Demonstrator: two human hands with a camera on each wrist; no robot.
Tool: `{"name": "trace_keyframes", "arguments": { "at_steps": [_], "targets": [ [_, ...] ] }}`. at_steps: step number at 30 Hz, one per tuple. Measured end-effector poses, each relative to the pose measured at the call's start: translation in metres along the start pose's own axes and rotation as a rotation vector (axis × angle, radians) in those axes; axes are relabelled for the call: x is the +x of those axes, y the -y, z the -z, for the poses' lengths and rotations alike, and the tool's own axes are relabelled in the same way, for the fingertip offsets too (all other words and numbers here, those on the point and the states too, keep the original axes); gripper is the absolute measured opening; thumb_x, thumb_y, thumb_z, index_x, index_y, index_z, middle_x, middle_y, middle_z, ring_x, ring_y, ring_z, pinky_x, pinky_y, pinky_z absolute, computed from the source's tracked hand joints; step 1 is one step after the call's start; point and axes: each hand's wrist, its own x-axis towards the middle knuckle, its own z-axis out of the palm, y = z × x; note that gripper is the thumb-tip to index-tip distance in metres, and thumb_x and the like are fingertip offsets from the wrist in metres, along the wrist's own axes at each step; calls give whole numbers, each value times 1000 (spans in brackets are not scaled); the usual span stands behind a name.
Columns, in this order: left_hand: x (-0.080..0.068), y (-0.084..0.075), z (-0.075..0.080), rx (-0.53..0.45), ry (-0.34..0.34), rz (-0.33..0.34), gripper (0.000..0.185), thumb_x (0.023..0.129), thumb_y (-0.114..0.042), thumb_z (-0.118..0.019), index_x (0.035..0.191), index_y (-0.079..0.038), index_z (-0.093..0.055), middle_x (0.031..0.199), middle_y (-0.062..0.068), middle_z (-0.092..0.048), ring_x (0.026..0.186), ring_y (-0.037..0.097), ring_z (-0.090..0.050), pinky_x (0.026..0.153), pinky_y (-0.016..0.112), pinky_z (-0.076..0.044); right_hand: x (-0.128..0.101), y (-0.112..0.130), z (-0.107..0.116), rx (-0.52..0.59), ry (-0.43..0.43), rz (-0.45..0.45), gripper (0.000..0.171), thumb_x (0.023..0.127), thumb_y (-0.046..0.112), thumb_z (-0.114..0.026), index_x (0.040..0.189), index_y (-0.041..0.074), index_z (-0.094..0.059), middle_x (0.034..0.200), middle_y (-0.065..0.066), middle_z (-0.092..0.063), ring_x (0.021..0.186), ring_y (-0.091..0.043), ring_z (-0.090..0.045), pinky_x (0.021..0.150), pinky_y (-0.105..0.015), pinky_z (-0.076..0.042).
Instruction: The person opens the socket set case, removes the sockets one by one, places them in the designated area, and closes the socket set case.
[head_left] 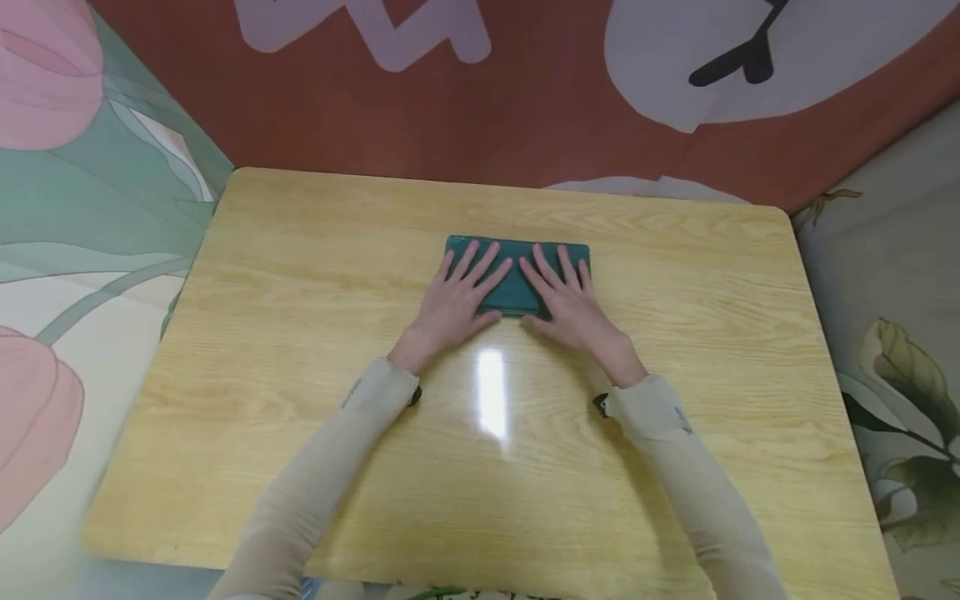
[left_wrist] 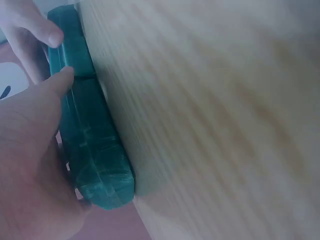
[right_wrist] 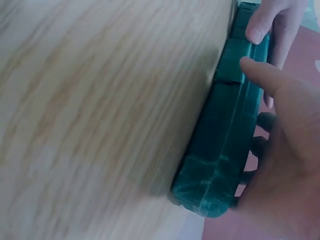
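A flat, rectangular package (head_left: 514,287) wrapped in shiny dark green material lies on the table, its long side facing me. My left hand (head_left: 453,300) rests on its left half with fingers straight and spread. On the right half lies my right hand (head_left: 567,302), its fingers likewise spread. Both thumbs are at the near long edge, pointing towards each other. The left wrist view shows the package's taped or folded side (left_wrist: 92,125) and a seam near the thumb. In the right wrist view, a wrapped, folded end (right_wrist: 205,185) faces the camera. What is inside the wrapping is hidden.
The light wooden table (head_left: 300,333) has rounded corners and a bright light reflection in front of the package. A red-brown patterned wall (head_left: 540,100) stands behind it, with floral-patterned surfaces at left (head_left: 45,333) and right (head_left: 892,350).
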Motion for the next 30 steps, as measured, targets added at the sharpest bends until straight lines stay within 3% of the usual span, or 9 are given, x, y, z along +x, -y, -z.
{"name": "trace_keyframes", "arguments": {
  "at_steps": [4,10,16,20,25,30],
  "targets": [
    [4,0,1,-23,42,-1,84,92,-60,-50,157,-24,-10,162,6,0,146,31,2,114,52,-3,-1,1,0,-10,16,-13,88,93,41,-64,157,18,-9,161,-7,5,144,-40,11,110,-61,6],
    [7,3,14,9,103,32,85,91,-54,-58,157,-27,-12,161,9,-3,145,36,-1,114,52,-9,8,5,1,-62,-26,-8,89,91,35,-68,157,16,-11,162,-8,2,144,-40,8,110,-61,5],
    [3,9,29,14,86,59,85,88,-51,-65,156,-27,-21,157,24,-11,141,48,-12,112,52,-21,18,9,2,-184,-36,25,86,94,39,-62,157,16,-8,161,-10,4,144,-37,9,110,-61,4],
    [6,9,31,17,71,36,84,87,-50,-67,155,-25,-25,154,28,-18,138,50,-19,108,56,-26,16,6,2,-217,-32,39,87,95,38,-61,157,15,-6,161,-11,4,145,-37,8,110,-61,3],
    [13,9,32,22,50,-38,82,86,-49,-69,154,-22,-29,151,31,-25,134,52,-27,104,58,-32,11,1,-3,-207,-69,19,87,90,26,-63,157,14,-8,161,-11,3,145,-37,7,110,-62,2],
    [15,11,32,26,81,-119,79,88,-51,-66,153,-22,-32,148,32,-29,131,52,-33,101,56,-37,6,6,-11,-180,-70,-30,87,87,22,-64,156,11,-12,161,-13,-1,144,-40,2,109,-65,-2]
  ]
}}
